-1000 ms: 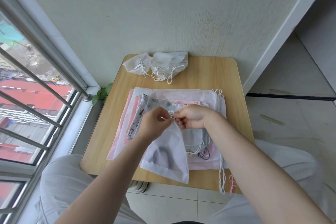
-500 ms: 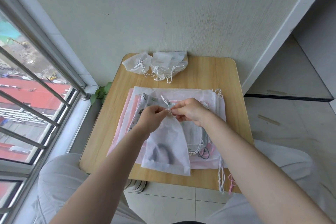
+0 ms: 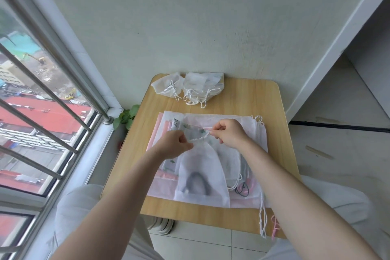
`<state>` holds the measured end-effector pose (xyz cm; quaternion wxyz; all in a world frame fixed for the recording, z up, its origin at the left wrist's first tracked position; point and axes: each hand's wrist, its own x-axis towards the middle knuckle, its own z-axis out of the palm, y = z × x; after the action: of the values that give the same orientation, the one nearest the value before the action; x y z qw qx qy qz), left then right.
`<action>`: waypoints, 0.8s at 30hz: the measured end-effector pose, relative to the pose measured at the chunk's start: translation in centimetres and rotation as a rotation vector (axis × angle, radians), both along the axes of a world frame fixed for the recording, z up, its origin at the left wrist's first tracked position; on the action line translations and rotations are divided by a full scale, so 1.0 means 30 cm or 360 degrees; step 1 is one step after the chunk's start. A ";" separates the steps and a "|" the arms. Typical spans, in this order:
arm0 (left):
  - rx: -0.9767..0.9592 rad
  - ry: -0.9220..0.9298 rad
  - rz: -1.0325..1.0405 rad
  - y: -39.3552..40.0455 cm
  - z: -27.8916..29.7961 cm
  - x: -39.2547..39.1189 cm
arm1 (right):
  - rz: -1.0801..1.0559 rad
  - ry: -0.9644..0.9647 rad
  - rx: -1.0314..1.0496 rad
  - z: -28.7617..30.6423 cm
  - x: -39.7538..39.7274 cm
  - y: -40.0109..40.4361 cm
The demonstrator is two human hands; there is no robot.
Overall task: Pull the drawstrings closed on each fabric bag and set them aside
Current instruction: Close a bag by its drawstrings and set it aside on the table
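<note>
A small white fabric bag (image 3: 201, 173) with a dark curved shape inside lies on top of a stack of flat bags (image 3: 251, 131). My left hand (image 3: 175, 143) pinches the gathered mouth of this bag at its left. My right hand (image 3: 229, 133) pinches the white drawstring (image 3: 202, 136), which runs taut between the two hands. Several closed white bags (image 3: 190, 86) with tied strings lie at the table's far edge.
The small wooden table (image 3: 272, 101) stands against a wall, with a barred window (image 3: 42, 112) to the left. A green plant (image 3: 126, 116) sits by the sill. Loose white and pink strings (image 3: 267, 224) hang over the near right edge. My knees are under the table.
My hands have drawn apart, the right one moving right and away with the string, so a stretch of drawstring now shows between them and the bag's mouth is more gathered.
</note>
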<state>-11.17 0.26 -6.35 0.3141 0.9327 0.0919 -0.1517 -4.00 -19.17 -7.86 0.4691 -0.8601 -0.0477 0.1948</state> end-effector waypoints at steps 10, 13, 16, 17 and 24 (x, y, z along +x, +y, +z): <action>0.0020 -0.0139 -0.0024 -0.095 0.046 0.166 | 0.0295 0.0073 -0.0070 0.115 0.079 -0.024; -0.0140 -0.0229 0.0274 -0.072 0.057 0.234 | 0.0571 0.0066 -0.0768 0.125 0.151 -0.027; -0.0352 -0.0289 0.0519 -0.046 0.063 0.328 | 0.0263 -0.0266 -0.1032 0.139 0.268 0.027; -0.0448 -0.0326 0.0633 -0.037 0.073 0.352 | 0.0172 -0.0426 -0.0997 0.157 0.301 0.049; -0.0856 -0.0294 0.1102 0.000 0.043 0.500 | 0.0178 -0.0852 -0.0349 0.237 0.429 0.148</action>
<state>3.82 0.26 -5.07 0.5846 0.7418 0.3276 0.0280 8.87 -14.74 -0.74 0.3328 -0.9224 -0.1957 -0.0096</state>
